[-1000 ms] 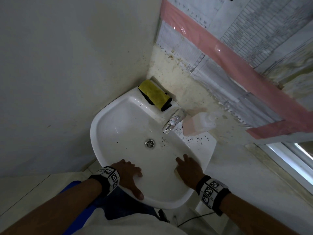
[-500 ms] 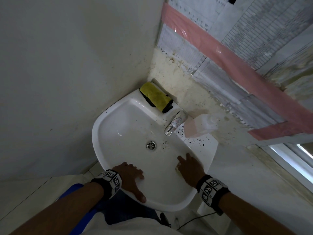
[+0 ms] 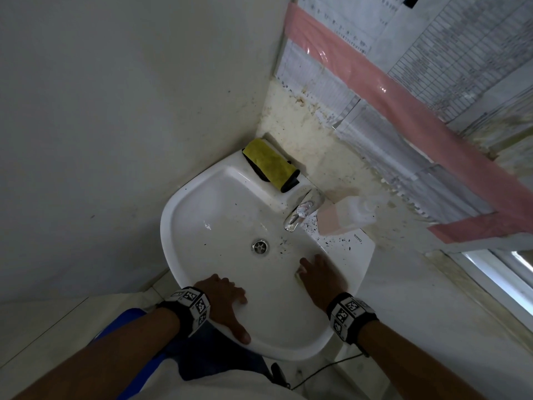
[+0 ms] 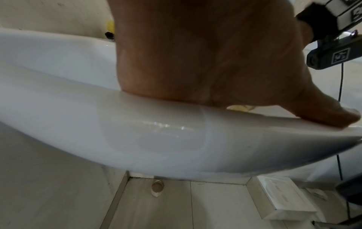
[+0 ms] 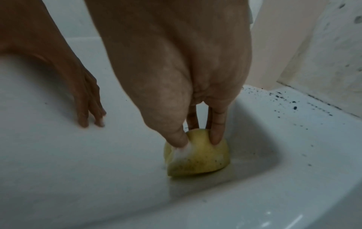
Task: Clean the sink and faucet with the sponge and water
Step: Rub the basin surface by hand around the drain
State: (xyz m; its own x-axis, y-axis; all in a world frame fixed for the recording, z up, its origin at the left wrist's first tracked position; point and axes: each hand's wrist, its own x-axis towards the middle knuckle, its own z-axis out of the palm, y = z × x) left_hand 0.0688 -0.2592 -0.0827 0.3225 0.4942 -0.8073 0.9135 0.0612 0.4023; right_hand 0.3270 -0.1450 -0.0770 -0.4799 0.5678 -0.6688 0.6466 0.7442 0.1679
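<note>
The white sink point(image 3: 202, 215) has black specks around the chrome faucet point(image 3: 302, 210) and on its right ledge. My right hand point(image 3: 305, 269) is inside the basin on the right slope. In the right wrist view its thumb and fingers pinch a soapy yellow sponge point(image 5: 197, 153) and press it against the basin wall. My left hand point(image 3: 227, 301) rests on the front left rim with straight fingers inside the basin point(image 5: 92, 114) and the thumb along the rim point(image 4: 329, 114). The drain point(image 3: 260, 246) lies between faucet and hands. No water runs from the faucet.
A folded yellow cloth point(image 3: 271, 163) lies on the back left ledge. A soap bottle point(image 3: 346, 215) with pink liquid stands to the right of the faucet. Walls close in on the left and behind. A white box point(image 4: 284, 198) sits on the floor below.
My right hand has slid the sponge a little up the basin slope toward the drain. The left hand has stayed on the rim.
</note>
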